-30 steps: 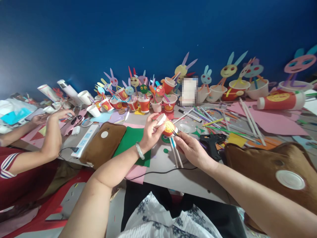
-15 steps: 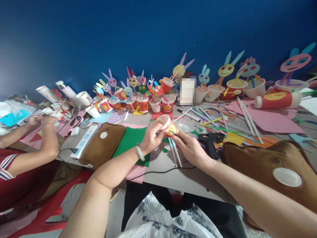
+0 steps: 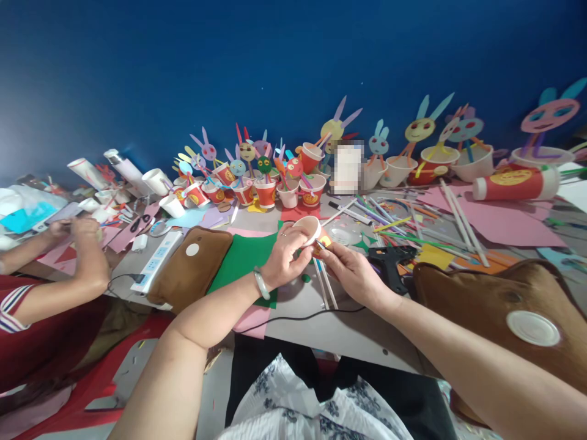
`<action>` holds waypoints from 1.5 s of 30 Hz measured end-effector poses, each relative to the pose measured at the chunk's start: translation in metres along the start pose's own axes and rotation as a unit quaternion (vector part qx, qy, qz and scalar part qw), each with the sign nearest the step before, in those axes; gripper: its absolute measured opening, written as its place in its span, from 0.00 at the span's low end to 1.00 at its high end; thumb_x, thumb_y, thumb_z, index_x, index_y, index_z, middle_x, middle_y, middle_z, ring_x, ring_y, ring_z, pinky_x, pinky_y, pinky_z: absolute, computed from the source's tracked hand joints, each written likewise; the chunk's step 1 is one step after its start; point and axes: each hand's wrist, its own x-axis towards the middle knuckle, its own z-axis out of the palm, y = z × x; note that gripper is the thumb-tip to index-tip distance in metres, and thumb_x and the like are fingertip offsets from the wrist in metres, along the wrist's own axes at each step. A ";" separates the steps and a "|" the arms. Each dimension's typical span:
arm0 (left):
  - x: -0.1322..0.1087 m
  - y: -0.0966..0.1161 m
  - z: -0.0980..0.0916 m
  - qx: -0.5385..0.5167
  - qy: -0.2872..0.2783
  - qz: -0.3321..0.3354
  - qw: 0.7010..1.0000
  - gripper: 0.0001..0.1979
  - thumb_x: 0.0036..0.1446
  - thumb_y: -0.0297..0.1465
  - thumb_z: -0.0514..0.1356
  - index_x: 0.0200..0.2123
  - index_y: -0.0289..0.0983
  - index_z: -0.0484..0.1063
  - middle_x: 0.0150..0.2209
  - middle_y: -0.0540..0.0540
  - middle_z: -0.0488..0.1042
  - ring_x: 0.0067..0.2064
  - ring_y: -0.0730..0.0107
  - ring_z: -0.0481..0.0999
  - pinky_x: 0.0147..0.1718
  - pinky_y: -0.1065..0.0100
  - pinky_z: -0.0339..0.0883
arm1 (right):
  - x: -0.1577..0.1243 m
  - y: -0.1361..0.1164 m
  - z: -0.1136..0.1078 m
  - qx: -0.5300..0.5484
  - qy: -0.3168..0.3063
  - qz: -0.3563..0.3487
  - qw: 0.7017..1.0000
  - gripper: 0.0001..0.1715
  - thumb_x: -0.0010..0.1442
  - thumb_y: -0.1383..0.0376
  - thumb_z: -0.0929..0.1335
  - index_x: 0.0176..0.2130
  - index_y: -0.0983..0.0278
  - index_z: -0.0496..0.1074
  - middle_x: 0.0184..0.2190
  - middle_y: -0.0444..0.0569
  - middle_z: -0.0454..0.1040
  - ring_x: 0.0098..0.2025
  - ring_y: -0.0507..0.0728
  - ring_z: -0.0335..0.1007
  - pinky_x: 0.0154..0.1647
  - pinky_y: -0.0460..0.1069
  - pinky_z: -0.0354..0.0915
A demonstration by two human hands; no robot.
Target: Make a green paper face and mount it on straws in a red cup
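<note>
A red and white paper cup (image 3: 308, 229) is held tilted above the table, its open rim turned up toward me. My left hand (image 3: 287, 253) wraps round the cup's left side, thumb below the rim. My right hand (image 3: 351, 269) pinches a small pointed tool (image 3: 320, 244), with its tip against the cup near the rim; the tool's other end is hidden by the fingers. Below the cup, white sticks (image 3: 325, 287) lie on the table beside a small green paper disc (image 3: 306, 278).
A black glue gun (image 3: 392, 263) lies right of my right hand. Brown cushions (image 3: 192, 263) flank the work spot, a green sheet (image 3: 243, 260) beside the left one. Cups with paper rabbits (image 3: 266, 189) line the blue wall. A co-worker's hands (image 3: 85, 235) are at left.
The cup has turned in my left hand, so its rim faces more toward me and its yellow label shows less. The tool tip is now nearer the rim.
</note>
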 end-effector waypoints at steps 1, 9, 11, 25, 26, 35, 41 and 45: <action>0.000 0.000 0.000 0.002 0.000 0.005 1.000 0.07 0.65 0.30 0.53 0.33 0.39 0.66 0.36 0.44 0.74 0.45 0.62 0.75 0.54 0.53 0.67 | 0.000 0.000 0.000 0.005 -0.002 0.002 1.000 0.24 0.65 0.46 0.62 0.34 0.62 0.70 0.16 0.38 0.57 0.20 0.49 0.49 0.20 0.46 0.47; -0.004 -0.003 0.002 0.035 -0.019 -0.005 0.999 0.09 0.68 0.33 0.52 0.35 0.39 0.68 0.37 0.45 0.75 0.46 0.63 0.75 0.59 0.53 0.60 | 0.004 -0.002 -0.005 0.017 -0.027 0.002 0.999 0.28 0.65 0.43 0.61 0.25 0.60 0.59 0.15 0.39 0.58 0.19 0.49 0.49 0.21 0.47 0.48; -0.004 -0.003 0.002 0.039 -0.018 0.002 0.999 0.09 0.68 0.33 0.52 0.36 0.39 0.69 0.37 0.46 0.76 0.46 0.64 0.75 0.58 0.54 0.60 | 0.005 -0.002 -0.007 -0.002 -0.026 0.000 1.000 0.27 0.64 0.43 0.62 0.26 0.61 0.60 0.16 0.38 0.58 0.19 0.49 0.50 0.21 0.47 0.48; -0.001 -0.006 0.003 0.007 0.004 -0.047 0.999 0.16 0.69 0.36 0.51 0.27 0.40 0.62 0.27 0.50 0.68 0.33 0.69 0.69 0.49 0.58 0.68 | 0.005 0.002 -0.007 -0.121 0.018 -0.042 0.992 0.21 0.64 0.48 0.63 0.32 0.62 0.69 0.22 0.44 0.68 0.25 0.53 0.60 0.27 0.48 0.55; -0.001 -0.006 0.003 0.001 0.011 -0.059 0.998 0.16 0.69 0.37 0.52 0.26 0.40 0.61 0.26 0.50 0.67 0.32 0.69 0.68 0.46 0.60 0.69 | 0.005 0.002 -0.007 -0.139 0.023 -0.045 0.989 0.21 0.64 0.48 0.63 0.33 0.62 0.69 0.22 0.44 0.68 0.24 0.53 0.60 0.27 0.48 0.55; -0.002 -0.004 0.006 -0.015 0.021 -0.072 0.997 0.18 0.67 0.39 0.55 0.24 0.40 0.61 0.24 0.50 0.65 0.32 0.67 0.67 0.40 0.61 0.69 | 0.004 0.001 -0.012 -0.223 0.059 -0.035 0.972 0.21 0.65 0.47 0.59 0.33 0.60 0.66 0.21 0.45 0.68 0.22 0.54 0.60 0.27 0.48 0.53; -0.003 -0.002 0.007 -0.015 0.011 -0.077 0.997 0.17 0.67 0.38 0.55 0.25 0.39 0.65 0.25 0.49 0.68 0.34 0.66 0.69 0.43 0.59 0.70 | 0.002 0.003 -0.011 -0.279 0.060 -0.054 0.957 0.22 0.67 0.48 0.58 0.41 0.61 0.70 0.24 0.49 0.73 0.25 0.58 0.68 0.28 0.49 0.55; -0.003 -0.001 0.006 -0.022 0.018 -0.074 0.997 0.15 0.66 0.37 0.57 0.26 0.39 0.66 0.27 0.48 0.70 0.37 0.66 0.71 0.45 0.59 0.70 | 0.002 0.003 -0.010 -0.317 0.064 -0.057 0.945 0.24 0.67 0.48 0.57 0.43 0.62 0.71 0.25 0.51 0.76 0.26 0.60 0.72 0.27 0.48 0.55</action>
